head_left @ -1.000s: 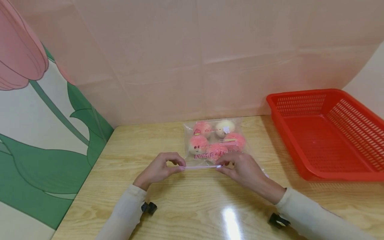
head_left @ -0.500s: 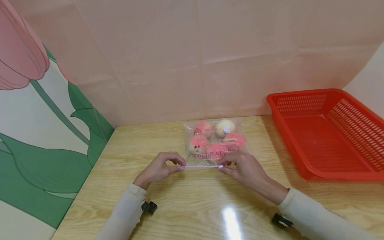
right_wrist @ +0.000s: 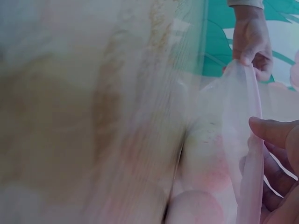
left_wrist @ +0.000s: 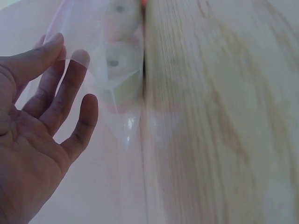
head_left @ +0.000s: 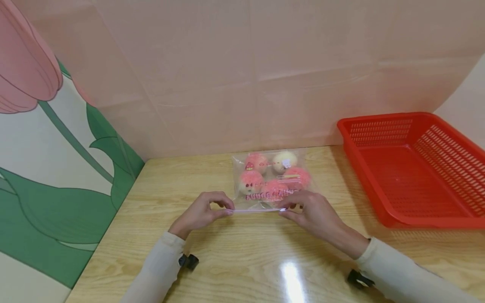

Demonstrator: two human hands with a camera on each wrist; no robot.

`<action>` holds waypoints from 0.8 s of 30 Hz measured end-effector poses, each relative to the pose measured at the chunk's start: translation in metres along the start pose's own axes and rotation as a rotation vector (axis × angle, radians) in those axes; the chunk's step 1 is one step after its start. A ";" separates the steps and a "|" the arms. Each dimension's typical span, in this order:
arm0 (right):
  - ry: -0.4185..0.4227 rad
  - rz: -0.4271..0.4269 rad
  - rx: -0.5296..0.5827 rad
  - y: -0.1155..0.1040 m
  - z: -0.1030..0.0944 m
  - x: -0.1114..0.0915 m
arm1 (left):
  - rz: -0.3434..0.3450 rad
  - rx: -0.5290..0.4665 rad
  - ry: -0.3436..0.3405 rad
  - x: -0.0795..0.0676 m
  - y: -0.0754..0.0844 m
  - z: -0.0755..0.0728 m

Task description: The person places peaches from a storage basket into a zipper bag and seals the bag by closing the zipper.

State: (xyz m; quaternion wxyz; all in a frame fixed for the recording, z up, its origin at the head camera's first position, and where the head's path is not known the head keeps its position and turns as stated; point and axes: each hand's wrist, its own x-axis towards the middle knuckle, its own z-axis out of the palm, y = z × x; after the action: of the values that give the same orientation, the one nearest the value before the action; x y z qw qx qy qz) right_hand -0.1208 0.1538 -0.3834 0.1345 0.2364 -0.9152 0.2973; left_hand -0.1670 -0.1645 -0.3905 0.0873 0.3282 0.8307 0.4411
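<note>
A clear zip bag point(head_left: 245, 204) with pink print lies on the table, its zip edge toward me. Inside it are several round pink-and-cream pieces point(head_left: 251, 182) that look like peaches. My left hand point(head_left: 201, 214) pinches the left end of the zip strip point(head_left: 255, 211) between thumb and fingers. Farther right along the same strip, my right hand point(head_left: 316, 216) pinches it at a small whitish piece, perhaps a slider. In the right wrist view the strip point(right_wrist: 252, 93) stretches taut between both hands. The bag's right corner is hidden behind my right hand.
A red plastic basket point(head_left: 384, 202) with slotted walls stands on the right, with nothing in it. The wooden table point(head_left: 235, 261) ends at a pinkish sheet point(head_left: 212, 84) at the back. A wall with a tulip picture point(head_left: 72, 210) borders the left side.
My right hand has slid a little to the right along the zip strip, widening the gap between the hands. The left hand and the bag stay in place.
</note>
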 end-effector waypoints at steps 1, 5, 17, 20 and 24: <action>-0.002 0.002 0.001 0.000 0.000 0.000 | 0.002 0.000 0.001 0.000 0.000 0.000; 0.003 0.001 -0.010 0.001 -0.001 -0.001 | 0.016 -0.001 0.002 0.000 -0.002 0.000; 0.031 -0.008 -0.021 0.004 -0.005 -0.005 | -0.010 -0.023 -0.001 -0.001 0.001 -0.001; 0.031 -0.004 -0.016 0.004 -0.006 -0.005 | -0.018 -0.029 0.000 -0.001 0.000 0.000; 0.030 -0.001 -0.017 0.006 -0.006 -0.006 | -0.021 -0.028 0.002 -0.001 -0.001 0.000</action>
State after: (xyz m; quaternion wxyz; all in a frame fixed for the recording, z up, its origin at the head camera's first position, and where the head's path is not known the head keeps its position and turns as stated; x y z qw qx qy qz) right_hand -0.1178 0.1638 -0.3835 0.1504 0.2314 -0.9154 0.2931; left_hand -0.1673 -0.1655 -0.3913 0.0957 0.3177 0.8281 0.4519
